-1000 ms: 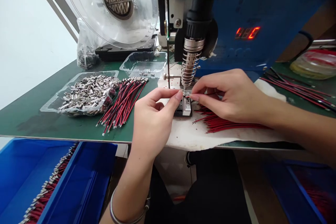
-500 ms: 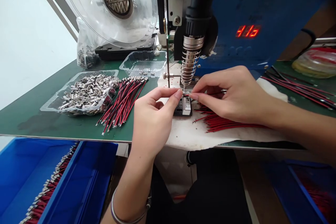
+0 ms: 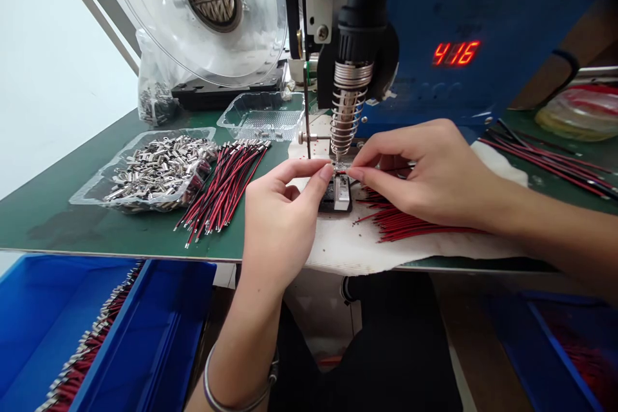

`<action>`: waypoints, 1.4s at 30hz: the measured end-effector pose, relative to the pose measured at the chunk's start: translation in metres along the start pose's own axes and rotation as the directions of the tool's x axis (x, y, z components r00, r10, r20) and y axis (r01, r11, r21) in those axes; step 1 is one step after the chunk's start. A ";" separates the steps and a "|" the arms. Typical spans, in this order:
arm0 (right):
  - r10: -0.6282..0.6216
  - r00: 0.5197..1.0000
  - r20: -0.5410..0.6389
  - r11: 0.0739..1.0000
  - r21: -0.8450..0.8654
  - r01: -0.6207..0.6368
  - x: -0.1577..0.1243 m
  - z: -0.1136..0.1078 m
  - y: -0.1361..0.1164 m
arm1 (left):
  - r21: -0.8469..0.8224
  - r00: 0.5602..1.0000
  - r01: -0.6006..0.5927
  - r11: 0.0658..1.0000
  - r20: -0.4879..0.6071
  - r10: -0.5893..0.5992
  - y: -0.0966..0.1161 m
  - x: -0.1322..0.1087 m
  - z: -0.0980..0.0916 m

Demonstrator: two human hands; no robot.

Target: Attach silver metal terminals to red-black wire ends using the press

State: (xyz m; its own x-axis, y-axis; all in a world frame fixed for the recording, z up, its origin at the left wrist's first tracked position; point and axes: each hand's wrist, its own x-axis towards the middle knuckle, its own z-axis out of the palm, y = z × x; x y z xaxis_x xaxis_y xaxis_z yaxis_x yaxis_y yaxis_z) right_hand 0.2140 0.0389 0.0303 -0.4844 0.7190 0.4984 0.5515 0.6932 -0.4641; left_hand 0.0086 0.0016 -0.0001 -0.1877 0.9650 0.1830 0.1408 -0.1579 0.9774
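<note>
Under the spring-wrapped tip of a soldering machine (image 3: 348,103), my two hands meet almost fingertip to fingertip. My left hand (image 3: 284,212) pinches a small silvery metal connector, mostly hidden by thumb and forefinger. Thumb and forefinger of my right hand (image 3: 420,167) close on a thin red-and-black wire, whose end points at the connector. Just below the fingertips sits a small metal fixture block (image 3: 342,193). Beneath my right hand lies a bundle of red and black wires (image 3: 410,225) on a white cloth (image 3: 345,251).
Left of my hands are a clear tray of loose metal connectors (image 3: 157,170) and a pile of wires with connectors attached (image 3: 224,190). Another clear tray (image 3: 263,117) stands behind. A blue bin (image 3: 159,335) is below the table edge. A red display (image 3: 456,53) reads 416.
The hands keep nearly the same pose under the tip. The whole view has shifted slightly, and the display digits now read clearly.
</note>
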 end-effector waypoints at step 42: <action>0.157 0.988 -0.017 0.987 0.021 -0.156 0.001 0.002 -0.014 | 0.002 1.000 -0.005 1.000 -0.007 0.005 -0.003 -0.004 0.000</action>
State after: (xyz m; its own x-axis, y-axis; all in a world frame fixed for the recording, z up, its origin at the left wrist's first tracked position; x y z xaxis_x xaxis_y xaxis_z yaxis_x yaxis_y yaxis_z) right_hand 0.2048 0.0298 0.0356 -0.3802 0.8178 0.4321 0.6063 0.5732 -0.5513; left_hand 0.0085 -0.0020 -0.0038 -0.1937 0.9628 0.1886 0.1438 -0.1623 0.9762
